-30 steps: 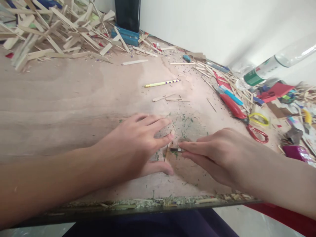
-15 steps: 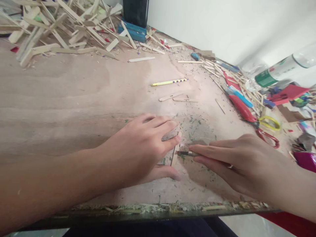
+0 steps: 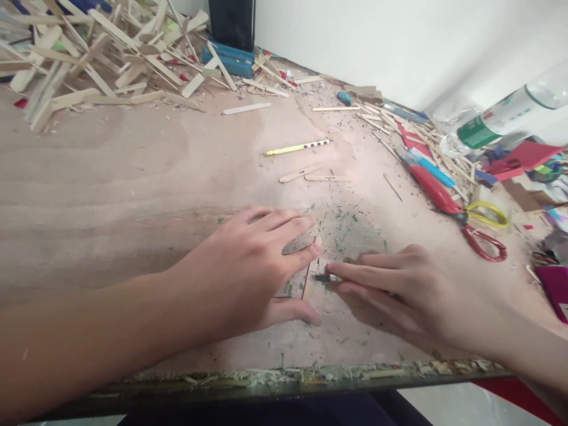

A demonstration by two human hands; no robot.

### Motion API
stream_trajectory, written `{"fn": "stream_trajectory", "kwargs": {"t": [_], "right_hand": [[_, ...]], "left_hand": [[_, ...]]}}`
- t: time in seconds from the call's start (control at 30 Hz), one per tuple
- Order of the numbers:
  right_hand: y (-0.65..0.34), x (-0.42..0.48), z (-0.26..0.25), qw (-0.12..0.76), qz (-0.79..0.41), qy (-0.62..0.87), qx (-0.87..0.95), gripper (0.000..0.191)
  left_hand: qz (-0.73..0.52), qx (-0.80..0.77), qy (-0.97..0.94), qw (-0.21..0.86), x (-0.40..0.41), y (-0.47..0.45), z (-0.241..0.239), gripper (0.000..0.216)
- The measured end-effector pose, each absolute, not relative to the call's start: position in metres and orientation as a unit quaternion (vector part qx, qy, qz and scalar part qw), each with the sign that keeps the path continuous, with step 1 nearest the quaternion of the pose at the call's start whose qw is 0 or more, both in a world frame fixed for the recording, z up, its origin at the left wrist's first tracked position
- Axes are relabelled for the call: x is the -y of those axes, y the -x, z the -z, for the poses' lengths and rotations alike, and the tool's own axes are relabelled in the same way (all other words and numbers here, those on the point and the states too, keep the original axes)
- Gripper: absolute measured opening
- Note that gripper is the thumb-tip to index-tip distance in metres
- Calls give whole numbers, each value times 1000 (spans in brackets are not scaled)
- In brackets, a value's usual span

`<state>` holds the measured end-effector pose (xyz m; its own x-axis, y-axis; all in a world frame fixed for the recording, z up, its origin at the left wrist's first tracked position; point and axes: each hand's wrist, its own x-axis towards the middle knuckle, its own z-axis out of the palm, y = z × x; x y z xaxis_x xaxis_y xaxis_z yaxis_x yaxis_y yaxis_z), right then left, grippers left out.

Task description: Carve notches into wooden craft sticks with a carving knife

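My left hand lies flat on the wooden board, fingers spread, pressing down wooden craft sticks near the front edge. My right hand is closed in a pinch on a small dark cutting tool. The tool's tip touches the stick just right of my left fingertips. Most of the tool is hidden inside my fingers.
A big heap of craft sticks fills the back left. A yellow dotted pencil and two loose sticks lie mid-board. Red-handled scissors, a plastic bottle and mixed clutter crowd the right. A dark box stands at the back.
Both hands stay in place on the stick; my right hand and the tool tip have shifted only slightly along it. The view has wobbled a little.
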<state>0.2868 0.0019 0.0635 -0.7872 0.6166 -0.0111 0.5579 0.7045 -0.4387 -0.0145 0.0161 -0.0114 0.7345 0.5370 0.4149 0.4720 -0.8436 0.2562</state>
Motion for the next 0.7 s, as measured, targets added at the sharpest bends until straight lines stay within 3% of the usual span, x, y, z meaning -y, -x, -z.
{"fn": "stream_trajectory", "kwargs": {"t": [0.1,0.3,0.47,0.57,0.7], "right_hand": [[-284,0,-60,84,-273,348,893,33],[-293,0,-60,49,-115,280,952,37],[-291,2,-45,98,-57,259,959,29],[-287,2,-44,109,-62,265,956,25],[-291,0,-58,79,-104,280,951,38]], "left_hand": [[-231,-267,-933,72,-17,15,8,77],[-208,-252,-942,73,-20,17,1,75],[-224,-268,-935,70,-17,17,7,76],[-225,-275,-933,66,-16,16,12,78],[-224,-275,-933,64,-16,17,11,80]]}}
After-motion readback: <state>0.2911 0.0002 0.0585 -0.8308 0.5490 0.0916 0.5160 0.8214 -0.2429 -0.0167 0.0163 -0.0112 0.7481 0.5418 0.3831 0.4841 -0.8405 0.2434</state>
